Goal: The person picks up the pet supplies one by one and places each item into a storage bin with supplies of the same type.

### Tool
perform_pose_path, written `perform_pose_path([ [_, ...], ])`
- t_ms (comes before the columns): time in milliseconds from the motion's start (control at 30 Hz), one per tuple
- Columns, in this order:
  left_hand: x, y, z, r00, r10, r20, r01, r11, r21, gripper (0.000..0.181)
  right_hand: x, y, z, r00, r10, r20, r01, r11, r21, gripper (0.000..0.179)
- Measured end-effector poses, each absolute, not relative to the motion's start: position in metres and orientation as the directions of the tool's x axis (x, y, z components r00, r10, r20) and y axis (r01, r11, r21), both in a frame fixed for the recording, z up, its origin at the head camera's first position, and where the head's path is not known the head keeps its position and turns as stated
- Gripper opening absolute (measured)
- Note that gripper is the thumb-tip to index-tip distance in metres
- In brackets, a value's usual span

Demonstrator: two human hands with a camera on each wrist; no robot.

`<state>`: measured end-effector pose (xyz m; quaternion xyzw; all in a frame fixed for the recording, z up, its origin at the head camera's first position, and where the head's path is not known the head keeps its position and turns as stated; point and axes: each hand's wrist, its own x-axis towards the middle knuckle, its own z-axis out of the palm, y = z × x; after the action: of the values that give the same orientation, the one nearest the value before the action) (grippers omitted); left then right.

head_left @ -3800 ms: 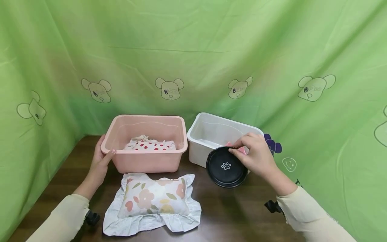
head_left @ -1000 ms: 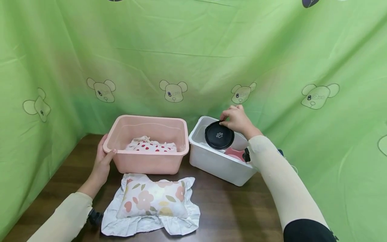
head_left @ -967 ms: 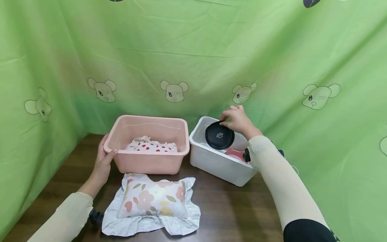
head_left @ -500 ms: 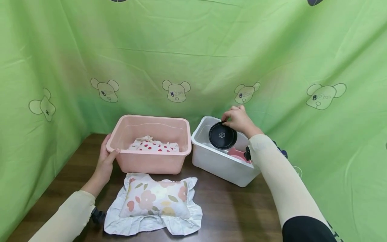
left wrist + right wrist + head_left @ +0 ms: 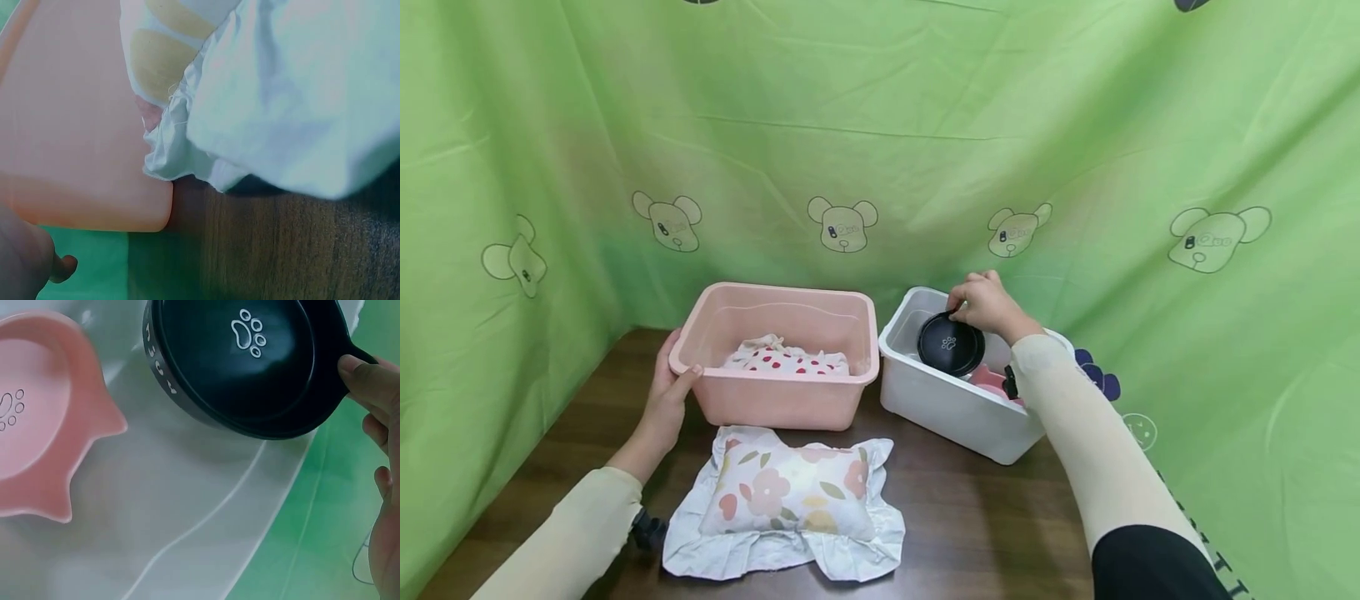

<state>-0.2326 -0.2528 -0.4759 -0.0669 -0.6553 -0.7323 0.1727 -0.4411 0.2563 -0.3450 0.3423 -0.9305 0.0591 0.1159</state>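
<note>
My right hand [image 5: 988, 304] pinches a black pet bowl [image 5: 951, 346] by its edge, thumb on the inner side. The bowl is tilted, a white paw print showing inside it, and is within the left part of the white bin [image 5: 955, 417]. Beside it in that bin lies a pink bowl [image 5: 37, 381] with cat-ear points, partly hidden by the sleeve in the head view. My left hand [image 5: 667, 400] grips the left rim of the pink bin [image 5: 782, 404], thumb over the front corner. A white cloth with red dots [image 5: 786, 360] lies inside the pink bin.
A floral pillow with a white ruffled edge [image 5: 786, 492] lies on the dark wooden table [image 5: 970, 517], in front of the pink bin. The bins stand side by side. Green printed fabric [image 5: 850, 125] hangs behind and around the table.
The right hand has carried the black bowl from in front of the white bin to over its opening, then lowered it slightly within the last half second. The left hand keeps its grip.
</note>
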Motion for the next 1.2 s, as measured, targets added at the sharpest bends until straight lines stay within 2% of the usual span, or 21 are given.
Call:
perform_pose_path([
  [700, -0.232, -0.249, -0.471, -0.934, -0.177, 0.312, 0.331, -0.091, 0.939, 0.068, -0.448, 0.252, -0.375, -0.751, -0.641, 0.159, -0.653, 0.756, -0.036, 0.011],
  [1200, -0.230, -0.250, -0.473, -0.939, -0.171, 0.299, 0.316, -0.085, 0.945, 0.068, -0.452, 0.255, -0.390, -0.764, -0.629, 0.147, -0.639, 0.769, -0.030, 0.013],
])
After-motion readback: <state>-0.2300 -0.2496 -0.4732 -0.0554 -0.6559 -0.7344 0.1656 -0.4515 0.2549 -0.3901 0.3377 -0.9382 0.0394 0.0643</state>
